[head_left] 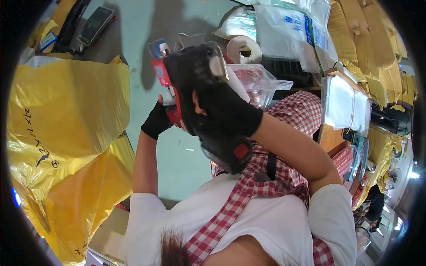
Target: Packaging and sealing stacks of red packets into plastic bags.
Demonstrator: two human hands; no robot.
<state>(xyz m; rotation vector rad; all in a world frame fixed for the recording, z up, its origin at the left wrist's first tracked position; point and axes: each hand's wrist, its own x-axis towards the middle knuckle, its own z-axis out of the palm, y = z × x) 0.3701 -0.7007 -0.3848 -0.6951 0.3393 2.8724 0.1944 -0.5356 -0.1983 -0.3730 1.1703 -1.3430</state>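
A black and red cordless handheld power tool, its exact kind unclear, is raised at the middle. A bare wire loop and a red part show at its far end, a dark battery-like block at its near end. My right hand, in a black fingerless glove, is closed round the tool's body. On its left side my left hand, in a matching glove, is against the tool; its thumb points up and its other fingers are mostly hidden behind. Part of the tool and my right hand are blurred.
Large yellow wrapped packages stand close on the left, below a dark handheld device. A white roll and clear plastic bags lie beyond the tool. White stacked sheets and more yellow wrapping line the right.
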